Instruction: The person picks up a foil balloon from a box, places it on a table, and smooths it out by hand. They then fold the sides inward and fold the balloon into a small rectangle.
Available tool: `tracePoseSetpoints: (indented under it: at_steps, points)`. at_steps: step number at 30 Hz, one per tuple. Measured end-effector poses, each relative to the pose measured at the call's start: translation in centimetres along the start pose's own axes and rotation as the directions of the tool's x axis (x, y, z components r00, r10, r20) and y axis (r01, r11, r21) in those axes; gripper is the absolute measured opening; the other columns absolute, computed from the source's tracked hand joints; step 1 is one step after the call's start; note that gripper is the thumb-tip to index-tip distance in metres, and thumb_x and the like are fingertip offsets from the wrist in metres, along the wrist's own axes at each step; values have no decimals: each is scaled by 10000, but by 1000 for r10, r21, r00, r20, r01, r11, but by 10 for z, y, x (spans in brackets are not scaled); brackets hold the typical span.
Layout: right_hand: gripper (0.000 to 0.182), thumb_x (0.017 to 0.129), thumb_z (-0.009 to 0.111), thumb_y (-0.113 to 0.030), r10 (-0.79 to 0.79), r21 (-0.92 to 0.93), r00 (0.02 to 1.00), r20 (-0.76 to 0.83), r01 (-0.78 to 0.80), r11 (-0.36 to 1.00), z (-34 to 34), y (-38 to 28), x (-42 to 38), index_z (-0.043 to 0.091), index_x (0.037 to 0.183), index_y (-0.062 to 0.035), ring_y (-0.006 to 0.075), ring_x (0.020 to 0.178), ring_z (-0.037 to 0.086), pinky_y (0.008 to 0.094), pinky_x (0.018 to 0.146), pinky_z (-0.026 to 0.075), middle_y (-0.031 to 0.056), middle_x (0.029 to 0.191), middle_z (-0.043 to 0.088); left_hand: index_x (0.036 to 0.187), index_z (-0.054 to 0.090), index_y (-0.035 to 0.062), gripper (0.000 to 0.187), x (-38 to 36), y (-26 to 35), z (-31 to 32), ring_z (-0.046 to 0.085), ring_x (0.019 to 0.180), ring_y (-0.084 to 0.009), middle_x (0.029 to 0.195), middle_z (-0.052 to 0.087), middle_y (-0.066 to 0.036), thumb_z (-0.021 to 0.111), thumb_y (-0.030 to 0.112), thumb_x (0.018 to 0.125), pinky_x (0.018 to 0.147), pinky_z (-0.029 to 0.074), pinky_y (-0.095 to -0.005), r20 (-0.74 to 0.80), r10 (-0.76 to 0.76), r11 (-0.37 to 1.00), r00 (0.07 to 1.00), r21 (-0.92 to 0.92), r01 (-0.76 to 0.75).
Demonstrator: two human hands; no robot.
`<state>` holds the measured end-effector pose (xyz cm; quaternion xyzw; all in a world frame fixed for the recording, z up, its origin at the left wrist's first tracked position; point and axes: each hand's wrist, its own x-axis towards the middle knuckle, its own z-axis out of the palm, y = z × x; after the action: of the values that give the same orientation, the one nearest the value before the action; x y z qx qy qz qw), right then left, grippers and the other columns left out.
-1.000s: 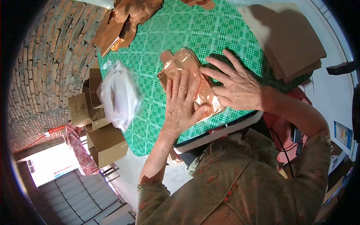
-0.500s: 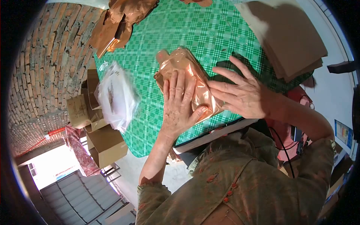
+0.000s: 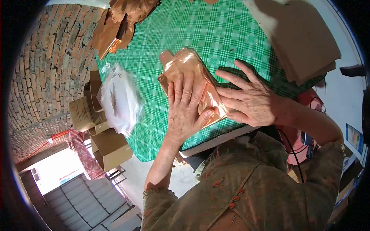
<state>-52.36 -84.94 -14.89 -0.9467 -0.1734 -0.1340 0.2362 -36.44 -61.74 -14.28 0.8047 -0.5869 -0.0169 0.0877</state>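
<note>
A shiny copper-coloured plastic bag (image 3: 189, 61), flattened and folded, lies on the green checked tablecloth (image 3: 154, 69). My left hand (image 3: 183, 104) rests flat on top of the bag, fingers stretched toward its far end and thumb out to the side. Along the bag's right edge is my right hand (image 3: 250, 98), its fingers spread and its lower fingertips right at that edge. Nothing is held in either hand. Part of the bag is hidden under the left palm.
A pile of clear plastic bags (image 3: 120, 100) lies at the table's left edge, beside open cardboard boxes (image 3: 111, 152). More copper-coloured foil bags (image 3: 129, 23) are heaped at the far left. Stacked brown cardboard sheets (image 3: 300, 38) cover the far right corner.
The right hand has shifted slightly, with its fingers spread wider. The left hand stays flat on the bag, which has barely moved.
</note>
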Motion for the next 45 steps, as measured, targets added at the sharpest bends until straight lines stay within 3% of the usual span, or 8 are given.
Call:
tracePoseSetpoints:
  at_steps: [17, 21, 27, 28, 31, 32, 41, 45]
  points:
    - [646, 890, 747, -475, -17, 38, 992, 127, 13, 999, -6, -3, -11, 671, 1398, -85, 349, 1602, 244, 688, 1295, 83, 51, 1555, 538, 1650, 422, 181, 785, 2, -2, 2, 173, 1628, -417, 1757, 247, -167, 463, 676, 1042, 1301, 115, -615, -6, 5, 1000, 1000, 19, -5]
    - [615, 880, 773, -390, 2, 65, 997, 76, -7, 998, -9, -9, -19, 674, 1390, -61, 357, 1570, 315, 677, 1295, 131, 72, 1489, 588, 1646, 427, 177, 783, 2, -1, 3, 179, 1624, -425, 1754, 249, -173, 493, 662, 1036, 1300, 118, -616, -12, 4, 1000, 1000, 19, -4]
    - [441, 861, 799, -198, 24, 178, 993, -112, -4, 984, -11, -13, -20, 690, 1252, -25, 341, 1403, 508, 635, 1210, 313, 97, 1318, 667, 1638, 442, 174, 773, 3, 1, 0, 193, 1620, -425, 1749, 268, -164, 541, 634, 1025, 1301, 126, -613, -26, -1, 1000, 1000, 23, 2]
    - [325, 863, 795, -152, 53, 173, 986, -160, -25, 985, -15, -16, -13, 684, 1147, -40, 330, 1259, 585, 550, 1109, 421, 93, 1174, 680, 1637, 445, 173, 772, 3, 1, -1, 192, 1621, -423, 1748, 270, -163, 545, 631, 1023, 1301, 126, -612, -26, -2, 1000, 1000, 17, 2]
    - [239, 882, 776, -145, 309, 253, 923, -231, -250, 935, -3, -16, 3, 668, 1079, -62, 312, 1116, 618, 479, 1000, 478, 94, 1039, 654, 1636, 446, 174, 775, 2, 2, -1, 193, 1621, -421, 1748, 272, -161, 552, 629, 1017, 1303, 126, -606, -26, -2, 1000, 1000, 22, 3]
    - [210, 911, 765, -185, 258, 170, 919, -299, -215, 962, -1, -8, 15, 653, 1042, -65, 309, 1008, 619, 436, 914, 498, 88, 948, 628, 1637, 446, 175, 777, 2, 2, -1, 194, 1621, -420, 1748, 272, -160, 554, 629, 1016, 1304, 126, -603, -28, -1, 1000, 1000, 28, 2]
    - [276, 955, 699, -321, 453, -14, 864, -219, -467, 884, 12, 13, 91, 705, 874, -58, 351, 906, 673, 469, 825, 516, 126, 879, 742, 1634, 449, 176, 769, 1, 1, 1, 204, 1618, -418, 1751, 268, -150, 519, 644, 1027, 1303, 130, -605, -62, -1, 1000, 998, 31, 3]
    - [296, 971, 662, -318, 516, -66, 853, -79, -521, 851, 10, 19, 104, 699, 864, -44, 354, 919, 694, 499, 796, 534, 140, 900, 750, 1639, 440, 186, 768, -1, 0, 5, 220, 1611, -420, 1746, 277, -154, 497, 654, 1033, 1301, 136, -609, -103, 12, 1000, 995, 23, -10]
